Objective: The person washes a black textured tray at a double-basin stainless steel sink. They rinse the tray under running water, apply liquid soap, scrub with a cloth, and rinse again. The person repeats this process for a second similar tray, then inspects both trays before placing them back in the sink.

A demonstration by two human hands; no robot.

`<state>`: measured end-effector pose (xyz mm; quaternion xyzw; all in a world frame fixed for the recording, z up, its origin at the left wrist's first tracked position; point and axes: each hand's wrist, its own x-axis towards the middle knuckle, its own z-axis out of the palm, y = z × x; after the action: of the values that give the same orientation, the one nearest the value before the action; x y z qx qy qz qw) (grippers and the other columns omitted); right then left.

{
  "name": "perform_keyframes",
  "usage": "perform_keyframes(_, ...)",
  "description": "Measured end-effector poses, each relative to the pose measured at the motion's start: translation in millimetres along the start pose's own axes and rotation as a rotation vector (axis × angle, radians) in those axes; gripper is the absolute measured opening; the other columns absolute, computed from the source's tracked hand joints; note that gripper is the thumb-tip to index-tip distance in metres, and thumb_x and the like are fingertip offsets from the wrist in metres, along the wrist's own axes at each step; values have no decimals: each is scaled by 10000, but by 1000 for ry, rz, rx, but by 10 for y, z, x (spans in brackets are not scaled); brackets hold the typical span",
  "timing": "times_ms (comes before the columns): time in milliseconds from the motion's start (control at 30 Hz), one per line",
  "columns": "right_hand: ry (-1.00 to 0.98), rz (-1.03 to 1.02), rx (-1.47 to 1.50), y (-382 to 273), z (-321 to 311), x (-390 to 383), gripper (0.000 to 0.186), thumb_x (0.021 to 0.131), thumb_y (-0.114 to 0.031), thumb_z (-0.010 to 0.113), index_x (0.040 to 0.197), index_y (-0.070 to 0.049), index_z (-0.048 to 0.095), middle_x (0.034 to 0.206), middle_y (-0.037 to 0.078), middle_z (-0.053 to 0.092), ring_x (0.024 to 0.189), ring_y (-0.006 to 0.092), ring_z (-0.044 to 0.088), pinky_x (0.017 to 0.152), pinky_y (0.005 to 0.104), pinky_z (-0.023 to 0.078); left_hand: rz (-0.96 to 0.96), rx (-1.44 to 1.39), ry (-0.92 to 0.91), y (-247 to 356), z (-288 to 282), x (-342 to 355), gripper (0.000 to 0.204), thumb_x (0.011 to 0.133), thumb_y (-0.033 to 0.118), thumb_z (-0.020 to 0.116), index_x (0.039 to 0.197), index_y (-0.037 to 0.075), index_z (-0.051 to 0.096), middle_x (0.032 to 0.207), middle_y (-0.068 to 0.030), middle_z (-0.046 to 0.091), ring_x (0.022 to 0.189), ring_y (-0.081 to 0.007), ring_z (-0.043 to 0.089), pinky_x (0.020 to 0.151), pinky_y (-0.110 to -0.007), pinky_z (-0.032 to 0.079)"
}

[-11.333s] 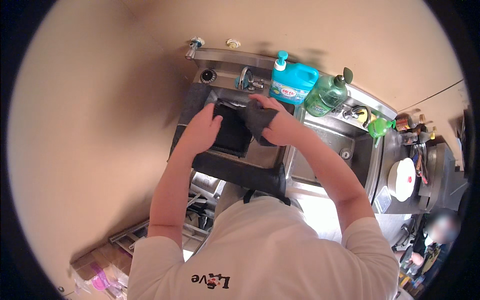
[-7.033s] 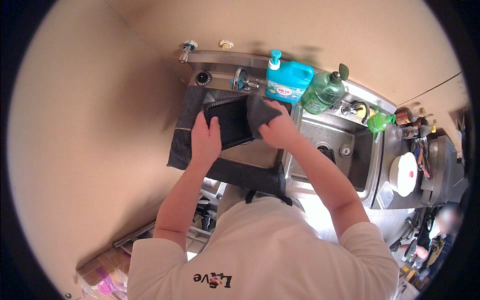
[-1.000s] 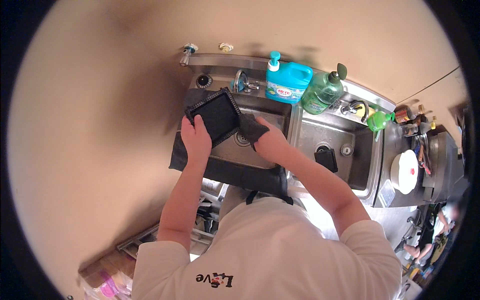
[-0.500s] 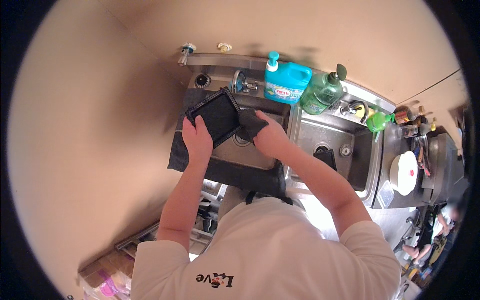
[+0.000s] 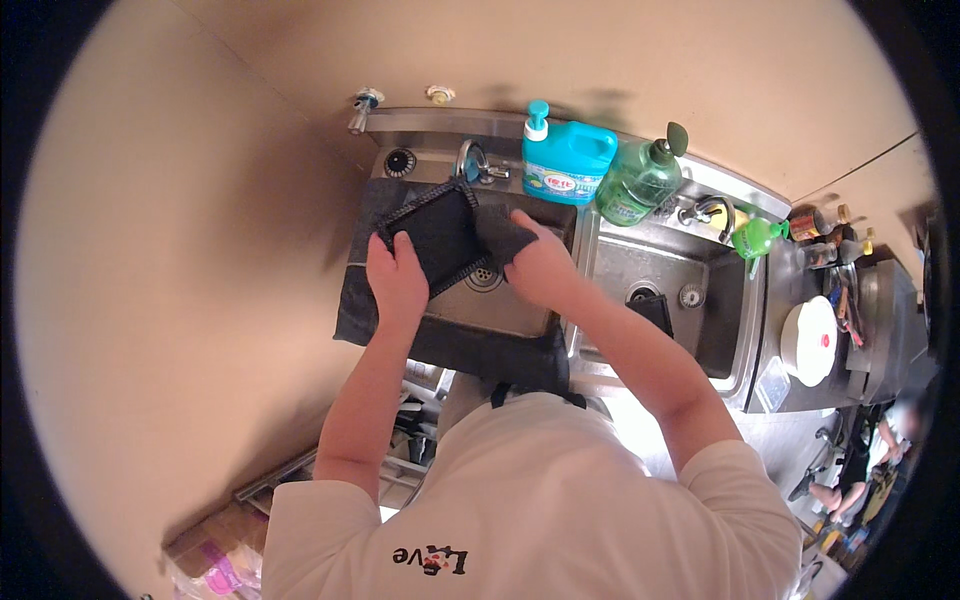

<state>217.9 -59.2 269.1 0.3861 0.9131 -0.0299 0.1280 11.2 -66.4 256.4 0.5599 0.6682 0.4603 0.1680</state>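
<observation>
My left hand point(image 5: 398, 270) is closed on a black rectangular tray point(image 5: 434, 236) with a textured rim, held angled over the left sink basin point(image 5: 490, 312). My right hand point(image 5: 540, 262) is closed on a dark grey cloth point(image 5: 503, 232) at the tray's right edge; some fingers are hidden by it. Dark fabric point(image 5: 500, 355) drapes over that basin's front and left rims. In the right basin point(image 5: 705, 258), a smaller black rectangular item point(image 5: 650, 310) lies by the drain, partly behind my forearm.
Behind the basins stand a faucet point(image 5: 470, 160), a blue jug point(image 5: 565, 160), a green pump bottle point(image 5: 640, 185), another faucet point(image 5: 712, 216) and a small green bottle point(image 5: 757, 238). On the right counter are a white round container point(image 5: 808, 338) and several bottles. A person point(image 5: 870, 460) is beyond, lower right.
The tray has turned diagonally and shifted left since the oldest frame, uncovering the left drain. A black item has appeared in the right basin. In the last half second my right hand moved slightly.
</observation>
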Motion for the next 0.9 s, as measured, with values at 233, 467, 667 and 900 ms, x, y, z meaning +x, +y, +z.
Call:
perform_keyframes(233,620,319,559,230,137,44,407,717,-52,615,1121,-55,570,1068,128,600,995,288,580,920,335,446,-3,-11,-154,319,-86,17,267,929,185,509,1015,-66,535,911,-238,603,856,-344,596,785,-370,451)
perform_keyframes(467,607,253,670,-81,386,-24,329,695,-77,651,1021,-69,609,886,138,629,913,318,589,814,413,469,-30,-151,25,112,-95,168,211,947,135,471,1059,-27,546,984,-112,626,882,-192,573,837,-325,448)
perform_keyframes(667,557,458,1070,-206,382,-125,268,769,-178,619,1030,-118,609,840,117,634,905,316,586,789,396,472,-65,-156,87,-55,-75,178,205,942,134,473,1040,-32,544,981,-116,618,892,-203,566,852,-339,443)
perform_keyframes(900,653,50,31,147,206,115,162,789,-189,568,895,-110,663,630,89,604,817,242,625,789,357,499,-13,-94,-32,360,-75,-154,291,936,164,478,1087,-83,516,993,-233,611,930,-305,595,843,-361,438)
